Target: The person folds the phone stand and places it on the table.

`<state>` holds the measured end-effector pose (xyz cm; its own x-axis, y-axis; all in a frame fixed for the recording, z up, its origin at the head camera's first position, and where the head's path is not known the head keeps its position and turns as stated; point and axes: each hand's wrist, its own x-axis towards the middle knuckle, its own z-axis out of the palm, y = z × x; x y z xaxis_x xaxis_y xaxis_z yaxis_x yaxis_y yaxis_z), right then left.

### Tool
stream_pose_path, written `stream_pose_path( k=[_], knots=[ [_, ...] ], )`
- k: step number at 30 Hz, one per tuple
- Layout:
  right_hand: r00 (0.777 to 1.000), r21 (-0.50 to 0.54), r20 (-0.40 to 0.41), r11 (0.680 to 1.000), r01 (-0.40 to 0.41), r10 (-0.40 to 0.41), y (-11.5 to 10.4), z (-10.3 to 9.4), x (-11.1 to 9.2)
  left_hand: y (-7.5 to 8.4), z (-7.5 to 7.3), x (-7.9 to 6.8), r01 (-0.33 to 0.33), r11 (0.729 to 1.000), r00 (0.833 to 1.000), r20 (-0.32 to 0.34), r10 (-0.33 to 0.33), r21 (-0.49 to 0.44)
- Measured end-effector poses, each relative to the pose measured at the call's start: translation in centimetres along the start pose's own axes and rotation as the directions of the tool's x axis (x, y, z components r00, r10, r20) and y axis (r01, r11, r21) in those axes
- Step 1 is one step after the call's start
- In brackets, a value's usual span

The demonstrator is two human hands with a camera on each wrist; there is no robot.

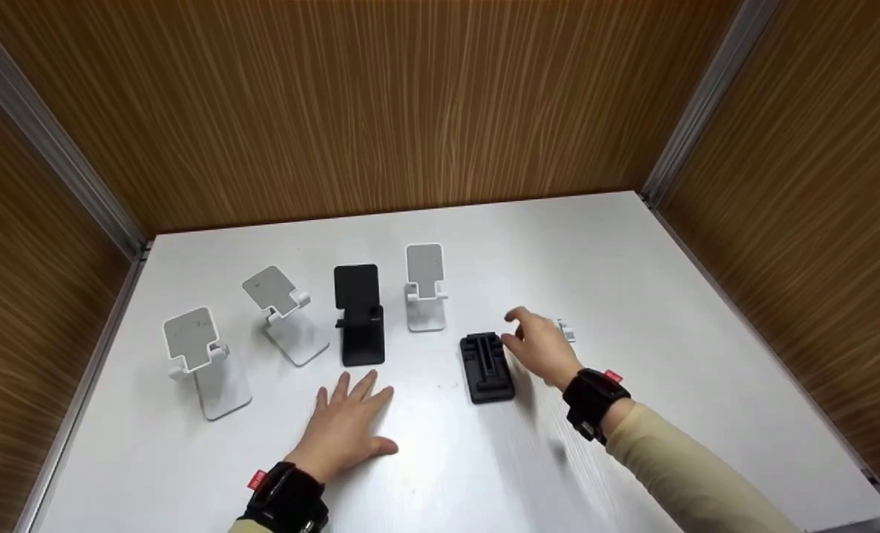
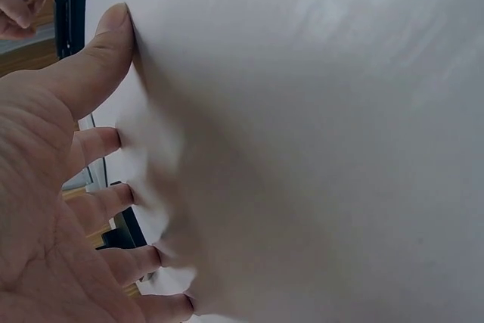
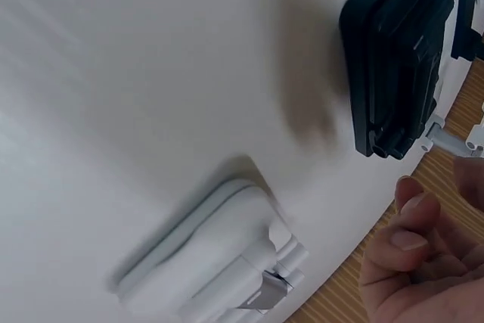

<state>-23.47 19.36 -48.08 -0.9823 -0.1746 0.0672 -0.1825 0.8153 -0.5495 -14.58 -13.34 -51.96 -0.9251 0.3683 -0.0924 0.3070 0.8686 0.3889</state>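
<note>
A folded black phone stand (image 1: 488, 368) lies flat on the white table. My right hand (image 1: 545, 348) hovers just right of it, fingers loosely bent with nothing between them. A folded white phone stand (image 3: 219, 262) lies on the other side of that hand; in the head view the hand hides most of it. With fingers spread, my left hand (image 1: 343, 431) rests its fingertips on the table, just in front of an unfolded black phone stand (image 1: 363, 314).
Unfolded white phone stands stand at the left (image 1: 206, 363), further back (image 1: 284, 314) and near the middle (image 1: 425, 285). Wood-grain panels (image 1: 395, 111) enclose the table (image 1: 632, 274) at the back and both sides.
</note>
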Motion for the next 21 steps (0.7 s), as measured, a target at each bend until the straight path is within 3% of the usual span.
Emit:
stream_pose_path(
  k=[7,14,21],
  knots=[
    [0.99,-0.093,-0.016,0.986,0.136,-0.138,-1.1,-0.2,1.1,-0.1,0.2,0.1,-0.009,1.0,1.0,-0.011,0.009,0.017],
    [0.96,-0.176,-0.008,0.945,0.275,-0.281,-2.4,0.3,2.2,-0.1,0.2,0.0,-0.021,0.999,1.0,-0.02,0.022,0.024],
    [0.95,-0.21,0.039,0.927,0.31,-0.309,-3.4,1.0,3.1,0.0,0.2,0.1,-0.023,0.999,1.0,-0.018,0.023,0.029]
  ],
)
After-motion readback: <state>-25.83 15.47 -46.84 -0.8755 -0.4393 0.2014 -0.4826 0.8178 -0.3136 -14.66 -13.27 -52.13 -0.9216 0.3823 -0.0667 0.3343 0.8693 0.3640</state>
